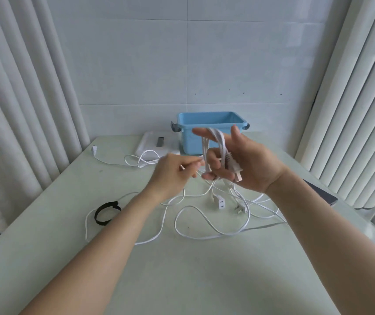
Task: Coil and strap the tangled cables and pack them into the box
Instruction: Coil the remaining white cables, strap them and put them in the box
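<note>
— Over mid-table, before the box (190,142): right hand (249,165) raised, palm to camera. Thumb and forefinger stand straight; cable (220,139) loops hang over the forefinger. Its lower fingers curl round the loops and a plug (234,168).

— Left hand?

— Left hand (172,172) just beside it, blurred. Fingers curled, pinching a strand that runs to the loops. Fingertips hard to make out.

— Rest of the cable?

— Slack lies tangled on the table (182,280), under and right of the hands. How many cords, cannot tell: they cross, and the right forearm covers part. A socket end (220,203) and a second plug (239,209) show below the right hand.

— Box?

— Blue, open, at the far edge by the wall. Right hand hides part of its front; its floor is out of sight.

— Anything else?

— Black strap (107,212), curled in an open ring, lies left of the left forearm, near a cable end. White lid (148,144) left of the box, with a dark strip on it that I cannot identify. Dark flat slab (323,193) at the right table edge, partly behind the right forearm.
</note>
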Available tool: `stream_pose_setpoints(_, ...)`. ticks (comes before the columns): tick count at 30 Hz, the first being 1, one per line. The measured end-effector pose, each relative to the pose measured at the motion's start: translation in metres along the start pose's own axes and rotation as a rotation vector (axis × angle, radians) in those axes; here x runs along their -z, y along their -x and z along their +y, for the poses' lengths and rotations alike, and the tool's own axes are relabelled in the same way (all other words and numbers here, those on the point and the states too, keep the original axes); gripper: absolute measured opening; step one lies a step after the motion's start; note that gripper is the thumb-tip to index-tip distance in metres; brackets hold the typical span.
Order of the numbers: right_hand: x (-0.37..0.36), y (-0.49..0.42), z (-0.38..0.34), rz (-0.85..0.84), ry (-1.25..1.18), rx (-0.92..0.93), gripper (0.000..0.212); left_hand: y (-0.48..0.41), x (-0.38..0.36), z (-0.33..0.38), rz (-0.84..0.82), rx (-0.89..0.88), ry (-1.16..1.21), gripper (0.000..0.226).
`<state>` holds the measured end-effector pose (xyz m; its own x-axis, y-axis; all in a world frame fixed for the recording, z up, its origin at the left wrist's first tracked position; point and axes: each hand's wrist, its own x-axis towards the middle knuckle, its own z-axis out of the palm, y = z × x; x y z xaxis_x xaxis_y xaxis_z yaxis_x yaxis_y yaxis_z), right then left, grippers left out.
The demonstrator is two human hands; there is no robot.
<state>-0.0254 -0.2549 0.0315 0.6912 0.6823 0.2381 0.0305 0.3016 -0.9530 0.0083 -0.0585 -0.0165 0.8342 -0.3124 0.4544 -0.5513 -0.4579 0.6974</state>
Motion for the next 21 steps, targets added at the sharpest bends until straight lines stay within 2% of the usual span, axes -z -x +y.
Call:
stream_pose_setpoints(2,0.005,0.000,-0.004,0.125,-0.041,0.058,0.085,0.004,-0.013,0.007,-0.095,0.024,0.032,0.021)
stream_pose_setpoints(5,0.015,0.002,-0.005,0.337,-0.117,0.134,0.063,0.010,-0.023,0.015,-0.220,0.066,0.053,0.019)
stream_pose_setpoints(7,0.019,0.002,-0.005,0.468,-0.083,0.163,0.054,0.014,-0.024,0.019,-0.281,0.046,0.006,0.021)
stream_pose_setpoints(11,0.021,0.000,0.002,0.644,0.123,0.155,0.051,0.011,-0.017,0.025,-0.215,-0.076,-0.179,0.027)
stream_pose_setpoints(13,0.022,0.000,0.004,0.675,0.224,0.156,0.051,0.007,-0.011,0.026,-0.140,-0.123,-0.267,0.025)
stream_pose_setpoints(16,0.022,0.004,0.003,0.691,0.452,0.133,0.064,0.005,-0.002,0.023,-0.039,-0.122,-0.286,0.014)
stream_pose_setpoints(18,0.023,0.006,0.003,0.676,0.608,0.085,0.069,0.003,0.004,0.021,0.010,-0.111,-0.291,0.014)
stream_pose_setpoints(21,0.023,0.009,0.003,0.605,0.832,-0.043,0.055,-0.001,0.012,0.022,0.059,-0.106,-0.199,0.020)
